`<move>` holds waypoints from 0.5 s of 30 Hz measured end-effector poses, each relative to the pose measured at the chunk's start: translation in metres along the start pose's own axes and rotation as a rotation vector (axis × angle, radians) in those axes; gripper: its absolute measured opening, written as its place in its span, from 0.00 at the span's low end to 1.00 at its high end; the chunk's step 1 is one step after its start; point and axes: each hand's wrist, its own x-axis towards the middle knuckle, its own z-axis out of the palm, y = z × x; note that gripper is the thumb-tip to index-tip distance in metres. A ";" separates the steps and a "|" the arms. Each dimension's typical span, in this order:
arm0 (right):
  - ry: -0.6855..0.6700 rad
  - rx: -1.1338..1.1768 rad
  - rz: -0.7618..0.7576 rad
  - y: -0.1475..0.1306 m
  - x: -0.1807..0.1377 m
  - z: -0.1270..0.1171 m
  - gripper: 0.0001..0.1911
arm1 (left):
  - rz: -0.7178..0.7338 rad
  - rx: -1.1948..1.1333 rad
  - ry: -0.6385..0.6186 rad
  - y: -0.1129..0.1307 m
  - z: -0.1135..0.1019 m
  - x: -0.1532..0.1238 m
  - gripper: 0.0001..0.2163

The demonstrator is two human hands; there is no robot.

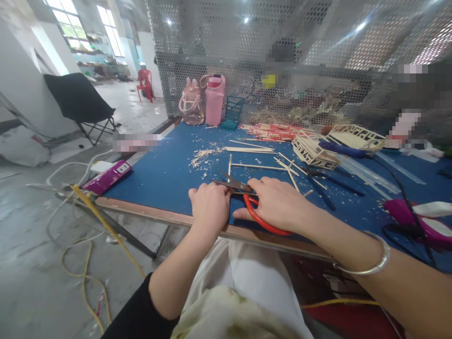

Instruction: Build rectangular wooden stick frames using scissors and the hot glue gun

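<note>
Legible text, labels, brands, numbers: none.
- Scissors (237,185), bench (165,174) near edge, 6 o'clock: no mark can be made out on the blades or red handles.
- Pink bottle (215,101), far edge, 11 o'clock: any lettering too small to tell.
- Purple power strip (108,176), 9 o'clock: markings unreadable.
- Several patches blurred.

Daylight, bright and even. Windows (76,28) at far left blown out; ceiling lamps (246,20) glare through the mesh screen (318,42). Left hand (210,207), right hand (278,205) and scissors (236,185) sharp; faint soft shadows at the table (158,174) near edge. Strong fisheye bending at frame edges. Pixelated patches along the far edge.
</note>
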 end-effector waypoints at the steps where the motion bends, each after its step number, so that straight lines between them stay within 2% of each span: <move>1: -0.011 0.009 0.004 0.000 0.000 0.000 0.37 | 0.000 0.000 0.000 0.000 0.000 0.000 0.16; 15: -0.034 0.039 -0.034 0.003 -0.001 -0.001 0.39 | 0.004 0.012 -0.002 -0.001 0.000 0.001 0.16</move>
